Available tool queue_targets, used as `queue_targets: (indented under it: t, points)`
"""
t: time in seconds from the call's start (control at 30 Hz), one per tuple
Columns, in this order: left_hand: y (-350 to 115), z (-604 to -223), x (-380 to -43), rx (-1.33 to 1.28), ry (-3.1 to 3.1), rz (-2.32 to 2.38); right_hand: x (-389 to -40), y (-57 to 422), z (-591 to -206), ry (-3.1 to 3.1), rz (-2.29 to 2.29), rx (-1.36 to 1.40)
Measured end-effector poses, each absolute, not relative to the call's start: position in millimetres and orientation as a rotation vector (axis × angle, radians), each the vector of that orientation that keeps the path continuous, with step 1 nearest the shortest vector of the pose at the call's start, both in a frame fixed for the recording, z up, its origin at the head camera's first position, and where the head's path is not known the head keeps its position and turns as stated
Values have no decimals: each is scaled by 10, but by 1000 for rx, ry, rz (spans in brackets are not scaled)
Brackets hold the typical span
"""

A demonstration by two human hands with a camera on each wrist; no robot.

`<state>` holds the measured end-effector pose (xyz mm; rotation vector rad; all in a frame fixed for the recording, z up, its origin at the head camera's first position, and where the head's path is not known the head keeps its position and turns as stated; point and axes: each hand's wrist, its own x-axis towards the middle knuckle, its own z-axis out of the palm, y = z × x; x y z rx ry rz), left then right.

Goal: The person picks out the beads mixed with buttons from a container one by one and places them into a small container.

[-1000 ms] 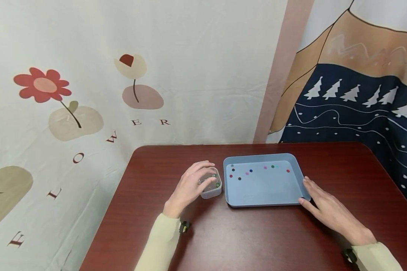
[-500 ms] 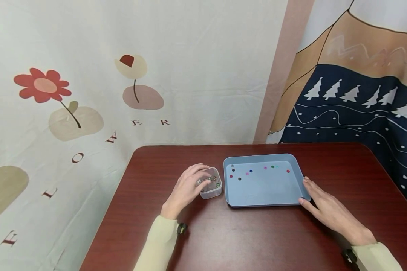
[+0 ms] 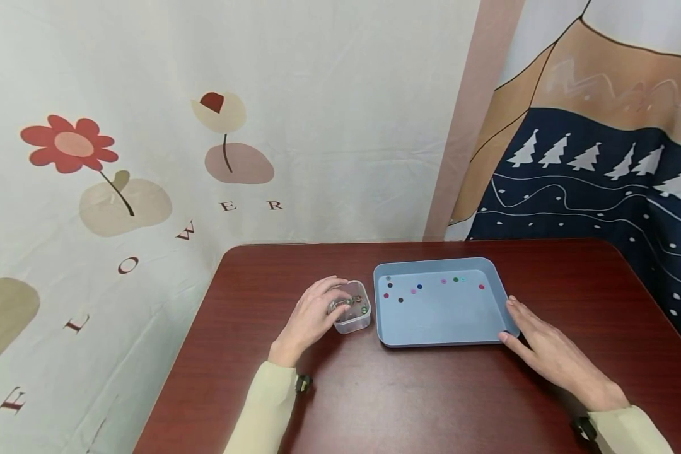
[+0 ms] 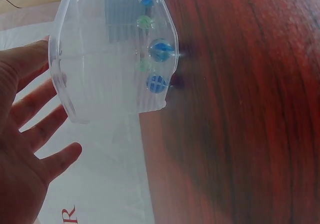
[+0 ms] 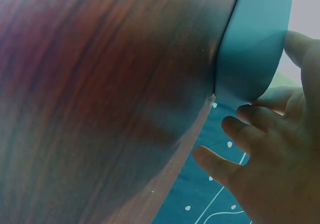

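A small clear plastic box (image 3: pixel 356 325) holds several marbles (image 3: pixel 364 309), with blue and green ones (image 4: pixel 161 50) showing through its wall in the left wrist view. My left hand (image 3: pixel 312 313) is at the box's left rim, thumb and fingertips over the opening. Its fingers are loosely bent and spread; whether they touch anything inside is hidden. To the right, a blue-grey tray (image 3: pixel 442 321) has several small coloured discs or beads on it, among them a red one (image 3: pixel 481 287). My right hand (image 3: pixel 558 353) rests against the tray's right edge, fingers extended, thumb by the near corner.
The dark red wooden table (image 3: pixel 431 397) carries the box and tray side by side, a narrow gap between them. Beyond its back edge hang a pale curtain (image 3: pixel 340 113) with flower prints and a navy cloth (image 3: pixel 579 202) with white trees.
Over the last second my left hand has drawn back slightly left from over the box, showing more of the marbles. Since half a second ago it is nearly still. My right hand and the tray stay put.
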<state>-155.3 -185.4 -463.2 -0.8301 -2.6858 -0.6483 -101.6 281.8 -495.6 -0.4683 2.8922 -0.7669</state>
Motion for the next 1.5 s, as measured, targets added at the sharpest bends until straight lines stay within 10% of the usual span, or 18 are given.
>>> queue_targets:
  t: [1.5]
  points:
    - [-402,-4577,-1629,-1279,-2667,-839,-966,2988,-4906,2893,-757,-458]
